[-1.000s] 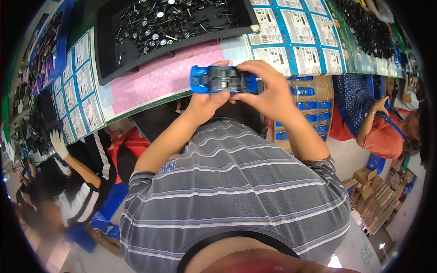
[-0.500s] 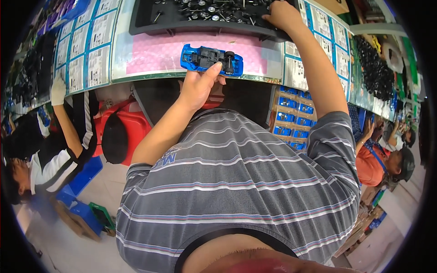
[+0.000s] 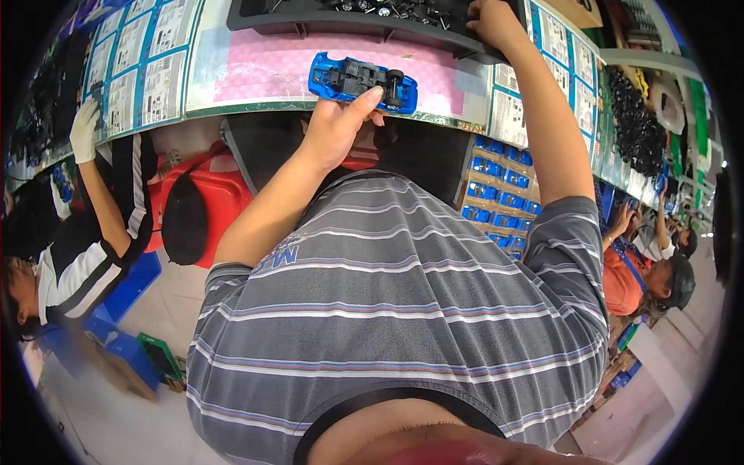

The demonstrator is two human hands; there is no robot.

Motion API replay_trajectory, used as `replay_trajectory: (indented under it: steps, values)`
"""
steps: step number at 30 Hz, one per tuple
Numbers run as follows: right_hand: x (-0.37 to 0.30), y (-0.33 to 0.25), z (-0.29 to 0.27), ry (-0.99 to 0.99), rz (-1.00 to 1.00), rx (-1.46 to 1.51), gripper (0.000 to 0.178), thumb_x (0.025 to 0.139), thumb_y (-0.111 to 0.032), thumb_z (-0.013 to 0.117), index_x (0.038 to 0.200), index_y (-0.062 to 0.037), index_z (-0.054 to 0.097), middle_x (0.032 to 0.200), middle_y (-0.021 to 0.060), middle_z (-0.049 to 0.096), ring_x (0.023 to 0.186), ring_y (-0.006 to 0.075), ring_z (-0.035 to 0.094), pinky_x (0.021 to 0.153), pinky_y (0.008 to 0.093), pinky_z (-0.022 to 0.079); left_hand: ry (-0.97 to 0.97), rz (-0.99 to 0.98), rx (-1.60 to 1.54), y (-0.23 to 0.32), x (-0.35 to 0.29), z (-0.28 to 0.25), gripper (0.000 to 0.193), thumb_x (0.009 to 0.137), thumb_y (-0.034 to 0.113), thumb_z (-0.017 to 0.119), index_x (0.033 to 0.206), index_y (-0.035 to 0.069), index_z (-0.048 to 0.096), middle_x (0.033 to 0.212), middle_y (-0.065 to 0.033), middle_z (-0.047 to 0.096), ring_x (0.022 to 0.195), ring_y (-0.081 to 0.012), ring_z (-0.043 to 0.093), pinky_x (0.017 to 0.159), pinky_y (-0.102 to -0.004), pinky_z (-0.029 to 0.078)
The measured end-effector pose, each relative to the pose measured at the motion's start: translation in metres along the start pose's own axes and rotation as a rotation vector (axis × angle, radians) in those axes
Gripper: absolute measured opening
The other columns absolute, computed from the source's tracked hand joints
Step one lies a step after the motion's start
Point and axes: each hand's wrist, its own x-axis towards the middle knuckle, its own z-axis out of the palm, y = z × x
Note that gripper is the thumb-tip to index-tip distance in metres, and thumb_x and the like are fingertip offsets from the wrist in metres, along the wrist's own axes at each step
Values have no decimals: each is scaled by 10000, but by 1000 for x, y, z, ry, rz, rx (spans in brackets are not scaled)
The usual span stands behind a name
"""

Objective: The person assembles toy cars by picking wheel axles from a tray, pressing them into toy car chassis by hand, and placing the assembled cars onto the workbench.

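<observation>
Between left thumb and fingers [image 3: 377,119], head view: blue toy car [image 3: 353,79], grasped near its right end, dark underside turned up; black wheels [image 3: 395,77] at that end, just right of the thumb. Left hand [image 3: 335,133] supports it from the near side, at the counter [image 3: 208,74] edge. Pink sheet [image 3: 267,66] lies beyond and to both sides of these fingers. Right hand [image 3: 496,25] at the right end of a black tray [image 3: 341,22], fingers curled; cannot tell whether they grasp anything. Left of them, inside the tray: small dark and shiny parts [image 3: 384,11]. Below the right fingers, nearer the body: rows of blue car bodies [image 3: 486,167] in a cardboard box
</observation>
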Motion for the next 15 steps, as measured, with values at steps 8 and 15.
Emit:
replay_trajectory:
  steps: [8,15]
  values:
    - [-38,-38,-41,375,-88,234,140,771,-21,706,897,36,718,1044,211,689,996,366,654,865,400,518,-21,17,30,-2,-3,-1,266,972,138,609,1213,44,548,1082,-67,635,926,-165,606,741,-323,485]
    - [-65,-56,-68,325,111,705,119,792,-26,729,885,44,703,1223,188,655,947,269,681,820,327,528,-33,22,42,1,-3,8,319,972,133,613,1267,49,523,1118,-53,624,935,-144,604,737,-303,485]
